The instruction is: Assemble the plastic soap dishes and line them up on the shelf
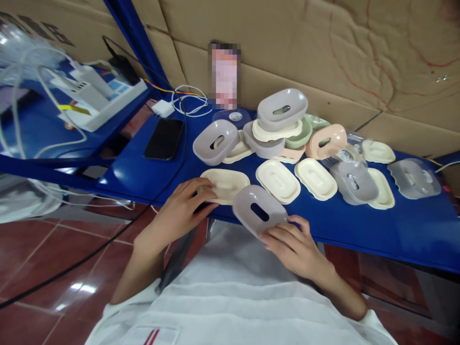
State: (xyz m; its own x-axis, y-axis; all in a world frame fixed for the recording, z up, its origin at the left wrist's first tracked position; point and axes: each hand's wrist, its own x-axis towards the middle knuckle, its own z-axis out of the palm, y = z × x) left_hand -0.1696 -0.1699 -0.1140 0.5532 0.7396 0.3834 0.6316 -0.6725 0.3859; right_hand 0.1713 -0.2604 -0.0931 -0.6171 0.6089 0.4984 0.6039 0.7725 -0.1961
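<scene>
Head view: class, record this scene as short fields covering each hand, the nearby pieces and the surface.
Left hand: fingers on the left end of a cream oval plastic tray
Right hand: holds a slotted grey oval plastic dish, tilted, by its rim
Beside these: two cream lipped trays, apart from each other
Pile behind: an upper grey dish on a cream piece; a peach dish to its right
Left side: a flat black rectangular phone
Surface: blue table

Loose, creased white top (233, 306), white sleeves (124, 314), two slanting red stripes (153, 337), bare forearms (142, 266)
</scene>
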